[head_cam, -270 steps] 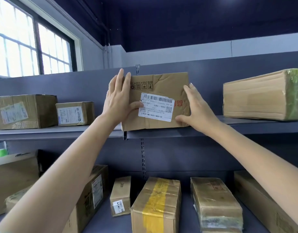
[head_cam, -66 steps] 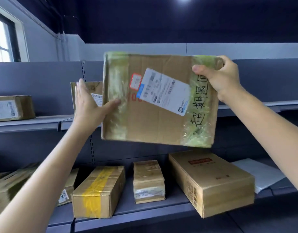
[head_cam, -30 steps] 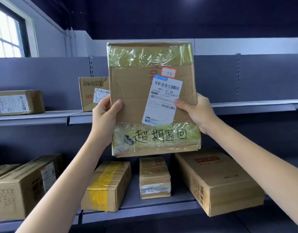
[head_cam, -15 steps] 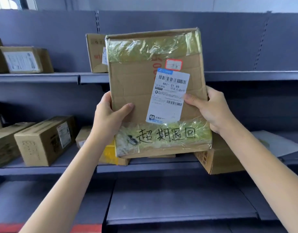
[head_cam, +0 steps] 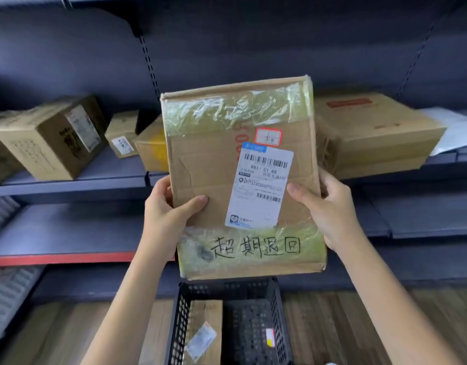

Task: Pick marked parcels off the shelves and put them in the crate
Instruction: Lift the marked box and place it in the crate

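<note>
Parcel: flat brown cardboard parcel (head_cam: 214,180) with white label, frame centre.
Your left hand (head_cam: 166,219): grip clamped on its left edge.
Your right hand (head_cam: 332,212): grip clamped on its right edge.
Crate: black plastic mesh crate (head_cam: 253,333), bottom centre.

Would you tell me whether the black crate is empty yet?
Not empty: the black crate already holds one cardboard parcel along its left side.

Dark shelf (head_cam: 108,180) carries several cardboard boxes (head_cam: 50,138) and a white envelope (head_cam: 448,127); black crate (head_cam: 277,325) sits on wood floor (head_cam: 332,333).
</note>
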Action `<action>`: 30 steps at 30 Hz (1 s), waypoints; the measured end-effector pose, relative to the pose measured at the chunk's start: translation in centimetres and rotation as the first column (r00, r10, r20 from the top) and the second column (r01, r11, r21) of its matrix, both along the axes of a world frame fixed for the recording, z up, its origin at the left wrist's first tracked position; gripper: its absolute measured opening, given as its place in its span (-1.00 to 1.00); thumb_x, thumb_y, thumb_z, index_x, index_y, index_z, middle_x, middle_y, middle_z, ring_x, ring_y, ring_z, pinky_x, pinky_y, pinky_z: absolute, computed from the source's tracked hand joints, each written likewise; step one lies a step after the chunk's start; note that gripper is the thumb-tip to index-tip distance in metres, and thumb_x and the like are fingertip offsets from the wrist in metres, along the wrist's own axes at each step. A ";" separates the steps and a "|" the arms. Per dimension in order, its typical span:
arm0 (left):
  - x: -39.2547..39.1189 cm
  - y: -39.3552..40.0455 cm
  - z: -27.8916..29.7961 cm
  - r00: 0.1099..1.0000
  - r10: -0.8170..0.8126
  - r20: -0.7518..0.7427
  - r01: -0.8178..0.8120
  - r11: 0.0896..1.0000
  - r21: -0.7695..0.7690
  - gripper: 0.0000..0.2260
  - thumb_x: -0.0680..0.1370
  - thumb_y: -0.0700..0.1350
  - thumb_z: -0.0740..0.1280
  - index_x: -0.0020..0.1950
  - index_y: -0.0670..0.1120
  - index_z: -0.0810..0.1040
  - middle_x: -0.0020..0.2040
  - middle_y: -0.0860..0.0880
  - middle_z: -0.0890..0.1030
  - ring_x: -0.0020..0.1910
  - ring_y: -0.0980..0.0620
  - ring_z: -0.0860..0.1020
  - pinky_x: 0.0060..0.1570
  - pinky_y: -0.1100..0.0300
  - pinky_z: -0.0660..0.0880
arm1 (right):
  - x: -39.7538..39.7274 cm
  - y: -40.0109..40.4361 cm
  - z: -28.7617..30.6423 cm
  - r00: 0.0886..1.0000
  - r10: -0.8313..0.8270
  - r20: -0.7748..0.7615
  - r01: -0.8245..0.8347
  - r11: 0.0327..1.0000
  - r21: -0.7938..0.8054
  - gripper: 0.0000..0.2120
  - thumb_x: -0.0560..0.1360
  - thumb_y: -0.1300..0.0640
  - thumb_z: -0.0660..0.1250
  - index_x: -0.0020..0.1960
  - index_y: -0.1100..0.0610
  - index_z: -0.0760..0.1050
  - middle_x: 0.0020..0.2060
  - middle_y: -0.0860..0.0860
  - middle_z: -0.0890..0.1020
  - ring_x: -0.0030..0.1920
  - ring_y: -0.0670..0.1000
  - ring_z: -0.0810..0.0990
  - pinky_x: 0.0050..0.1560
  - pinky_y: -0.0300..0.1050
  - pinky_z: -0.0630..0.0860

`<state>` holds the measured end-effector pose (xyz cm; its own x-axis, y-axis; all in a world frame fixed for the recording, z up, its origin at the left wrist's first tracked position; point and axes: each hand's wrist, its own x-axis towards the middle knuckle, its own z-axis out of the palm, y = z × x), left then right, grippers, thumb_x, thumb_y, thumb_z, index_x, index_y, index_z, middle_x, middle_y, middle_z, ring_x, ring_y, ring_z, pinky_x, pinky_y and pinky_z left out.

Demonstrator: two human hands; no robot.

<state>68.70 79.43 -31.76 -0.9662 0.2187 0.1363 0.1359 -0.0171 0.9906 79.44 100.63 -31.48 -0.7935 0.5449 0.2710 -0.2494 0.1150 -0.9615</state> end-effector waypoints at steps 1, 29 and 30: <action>0.2 0.0 -1.3 0.999 -0.005 0.045 0.006 1.000 -0.013 -0.60 0.36 -0.32 0.47 0.14 -0.10 0.48 0.01 -0.07 0.63 -0.06 0.01 0.62 -0.13 0.14 0.58 | 0.3 0.0 -1.3 1.000 -0.002 0.028 0.003 1.000 -0.014 -0.68 0.39 0.28 0.41 0.00 -0.10 0.54 -0.18 -0.20 0.69 -0.11 -0.18 0.64 -0.07 -0.21 0.55; 3.0 2.6 -41.2 0.689 0.183 0.702 0.079 0.943 -0.323 -0.61 0.41 -0.37 0.41 0.19 -0.15 0.42 -0.04 -0.05 0.57 -0.13 0.06 0.56 -0.15 0.21 0.58 | 3.4 0.9 -42.7 0.638 0.033 0.769 0.151 0.974 -0.167 -0.84 0.43 0.32 0.38 -0.03 0.14 0.51 -0.28 -0.18 0.59 -0.34 -0.39 0.54 -0.31 -0.51 0.41; 3.0 2.7 -42.7 0.683 0.182 0.707 0.091 0.940 -0.330 -0.60 0.42 -0.36 0.40 0.21 -0.18 0.41 -0.05 -0.04 0.57 -0.14 0.07 0.55 -0.19 0.26 0.57 | 3.3 1.0 -44.2 0.626 0.021 0.780 0.157 0.976 -0.152 -0.83 0.43 0.32 0.38 -0.02 0.16 0.51 -0.26 -0.16 0.58 -0.35 -0.39 0.53 -0.32 -0.51 0.41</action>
